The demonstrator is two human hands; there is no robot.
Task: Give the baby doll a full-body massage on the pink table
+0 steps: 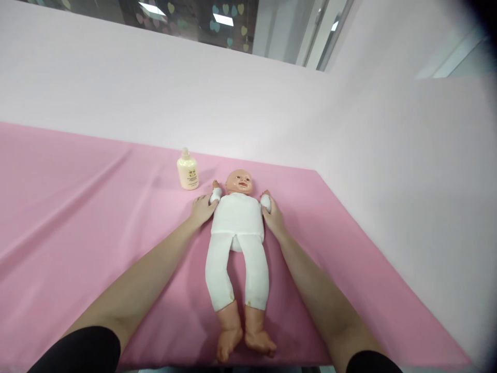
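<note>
A baby doll (pixel 237 215) with a white cloth body lies on its back, head away from me and bare feet toward me. Its arms are bent up beside its head. My left hand (pixel 202 209) is closed around the doll's arm on the left, thumb against the white sleeve. On the other side, my right hand (pixel 275 216) grips the doll's other arm in the same way. Some of my fingers are hidden behind the doll's arms.
A cream-coloured bottle (pixel 188 172) with a dark label stands upright beyond my left hand. Pink sheeting (pixel 97 207) with creases covers the table. White walls (pixel 155 93) rise behind and to the right, with a window (pixel 202 18) above.
</note>
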